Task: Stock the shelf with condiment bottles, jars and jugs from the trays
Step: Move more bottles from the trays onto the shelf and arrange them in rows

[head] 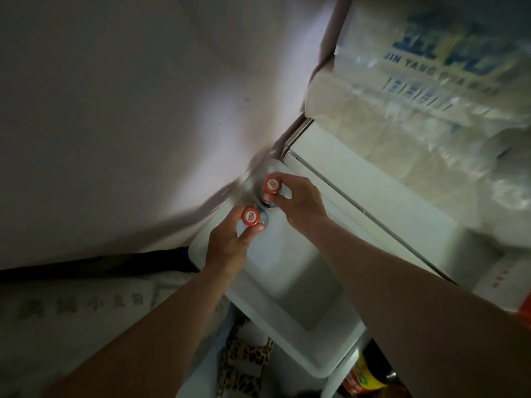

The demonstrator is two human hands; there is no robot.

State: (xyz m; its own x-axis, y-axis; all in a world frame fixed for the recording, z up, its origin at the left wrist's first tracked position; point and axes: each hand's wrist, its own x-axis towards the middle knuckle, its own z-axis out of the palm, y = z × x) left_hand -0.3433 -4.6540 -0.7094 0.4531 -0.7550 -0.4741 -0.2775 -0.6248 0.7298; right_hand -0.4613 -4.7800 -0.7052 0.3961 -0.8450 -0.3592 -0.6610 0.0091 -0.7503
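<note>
Pinching one red-capped bottle [250, 216] in my left hand [227, 245] and another [272, 183] in my right hand [298, 202], mid-frame over the white tray [287, 297], I judge lifting both toward the shelf comes next.

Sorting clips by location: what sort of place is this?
Probably a shop stockroom or storage corner. Large printed sacks are stacked at right, both hands grip red-capped bottles over a white tray, and more bottled goods sit below.

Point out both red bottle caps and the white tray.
Far red round bottle cap [272, 184], head view, cap top.
Near red round bottle cap [251, 216], head view, cap top.
White plastic tray [290, 288], head view, bare floor.
</note>
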